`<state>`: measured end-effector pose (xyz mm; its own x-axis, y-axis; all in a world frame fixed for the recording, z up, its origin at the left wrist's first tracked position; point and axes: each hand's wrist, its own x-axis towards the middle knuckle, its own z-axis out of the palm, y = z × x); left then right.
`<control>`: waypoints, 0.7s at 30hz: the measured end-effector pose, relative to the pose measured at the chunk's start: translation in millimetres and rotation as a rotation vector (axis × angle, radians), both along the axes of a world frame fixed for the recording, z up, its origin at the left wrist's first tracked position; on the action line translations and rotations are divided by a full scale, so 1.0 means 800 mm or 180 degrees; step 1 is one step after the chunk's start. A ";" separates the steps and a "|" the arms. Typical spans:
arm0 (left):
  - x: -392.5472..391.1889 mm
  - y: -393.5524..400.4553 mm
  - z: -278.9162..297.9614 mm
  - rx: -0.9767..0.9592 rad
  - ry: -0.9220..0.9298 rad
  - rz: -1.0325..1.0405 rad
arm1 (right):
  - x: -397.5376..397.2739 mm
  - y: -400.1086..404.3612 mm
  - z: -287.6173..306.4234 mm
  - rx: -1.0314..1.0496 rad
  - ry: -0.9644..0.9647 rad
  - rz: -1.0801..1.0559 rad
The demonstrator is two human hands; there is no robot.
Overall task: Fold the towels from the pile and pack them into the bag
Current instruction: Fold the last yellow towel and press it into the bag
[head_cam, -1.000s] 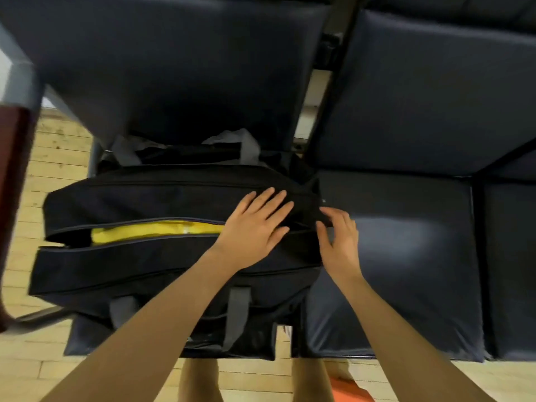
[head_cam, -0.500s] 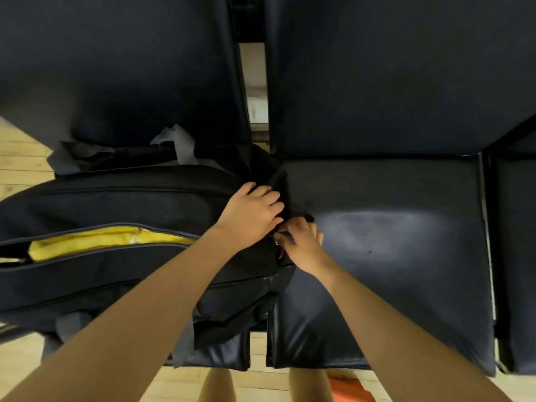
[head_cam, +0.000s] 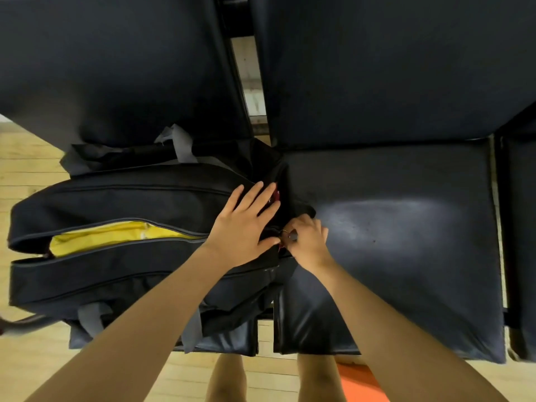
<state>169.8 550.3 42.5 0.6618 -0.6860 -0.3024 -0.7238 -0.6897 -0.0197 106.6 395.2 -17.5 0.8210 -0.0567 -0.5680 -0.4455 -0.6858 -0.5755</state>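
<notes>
The left hand [head_cam: 246,224] presses flat, fingers straight, on the black bag [head_cam: 116,198]; the right hand [head_cam: 307,242] pinches probably the zipper pull [head_cam: 291,235]. Closing step: pull leftward over the yellow towel [head_cam: 116,236].

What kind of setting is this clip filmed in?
Probably a waiting area or hall: a row of joined dark padded seats with backrests stands on a pale wood plank floor. The black bag sits on one seat.
</notes>
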 end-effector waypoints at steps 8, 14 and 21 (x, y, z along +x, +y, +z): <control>-0.005 0.001 0.016 -0.0197 -0.0269 -0.0148 | 0.015 -0.054 0.040 0.1009 -0.0374 0.0436; -0.015 -0.029 0.023 -0.0142 -0.0243 -0.0172 | 0.017 -0.046 0.077 0.1322 -0.0024 -0.0414; -0.031 -0.037 0.008 -0.0382 -0.0375 0.0192 | 0.023 -0.061 0.097 0.1284 0.0396 -0.0641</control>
<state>145.1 520.8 49.2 0.7288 -0.6706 -0.1387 -0.6787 -0.7342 -0.0167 125.1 346.3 60.4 0.7407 0.0376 -0.6708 -0.6292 -0.3111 -0.7122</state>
